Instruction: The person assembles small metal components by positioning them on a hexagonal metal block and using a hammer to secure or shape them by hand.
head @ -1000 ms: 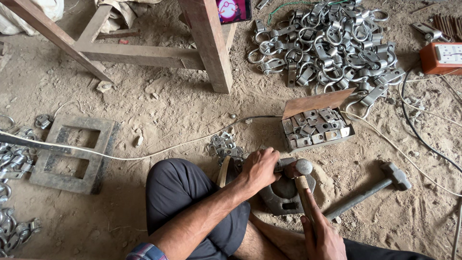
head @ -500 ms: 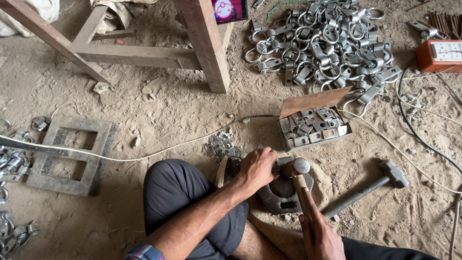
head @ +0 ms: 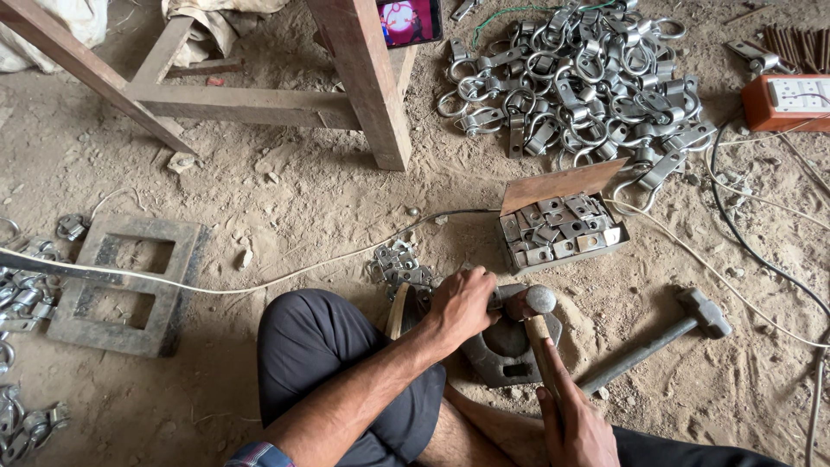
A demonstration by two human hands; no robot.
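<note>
Here, little is changed from half a second ago: a small metal part (head: 506, 298) is still pinched by the left hand (head: 462, 304) on the iron block (head: 506, 346), while a hammer (head: 538, 324) is gripped by the right hand (head: 575, 424), its head lowered onto the part. Flat metal plates are held in the open cardboard box (head: 562, 229).

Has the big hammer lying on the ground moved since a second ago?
No. The big hammer lies at the same spot and angle, right of the metal block, below the small box.
</note>
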